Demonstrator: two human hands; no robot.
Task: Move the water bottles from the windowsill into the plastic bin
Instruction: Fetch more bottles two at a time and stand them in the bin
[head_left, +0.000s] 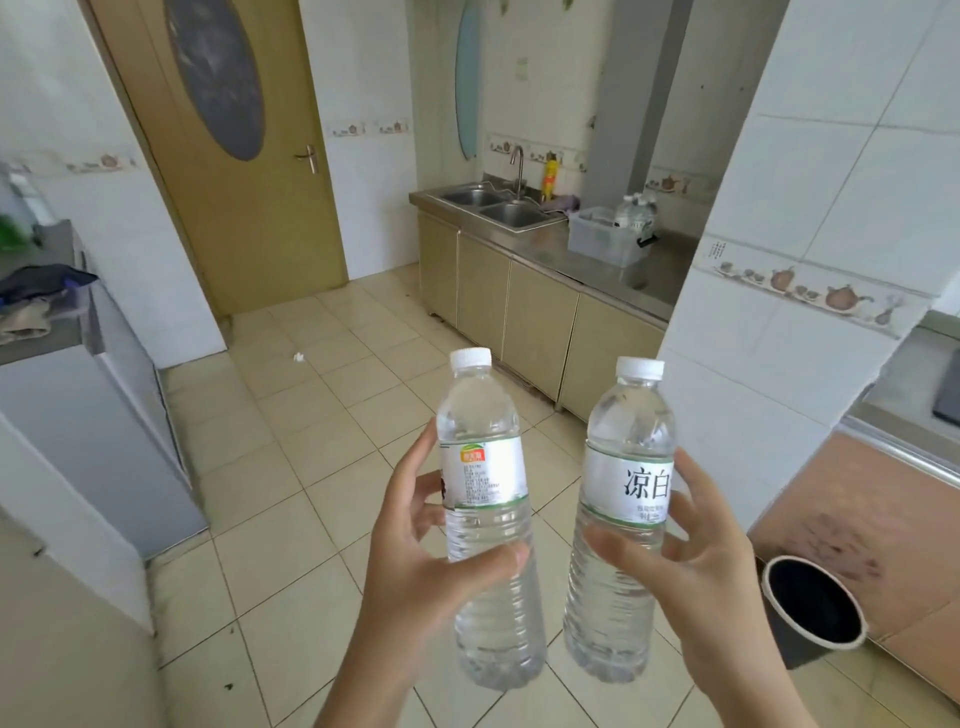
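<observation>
Two bottles up at once! The left hand (415, 561) grips a clear plastic water bottle with a white cap and green-edged label (488, 519), fingers curled round its middle. The right hand (696, 556) clasps a second clear water bottle with bold black characters (623, 519). Both upright, near, over the beige tiled floor (291, 467). Far right, the translucent plastic bin (602, 239) sits on the steel counter (649, 275), bottles already inside.

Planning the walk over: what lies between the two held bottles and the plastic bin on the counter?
In the head view, bare tiled floor lies between the bottles and the cabinet under the bin; only a white scrap lies off to the left.
</observation>
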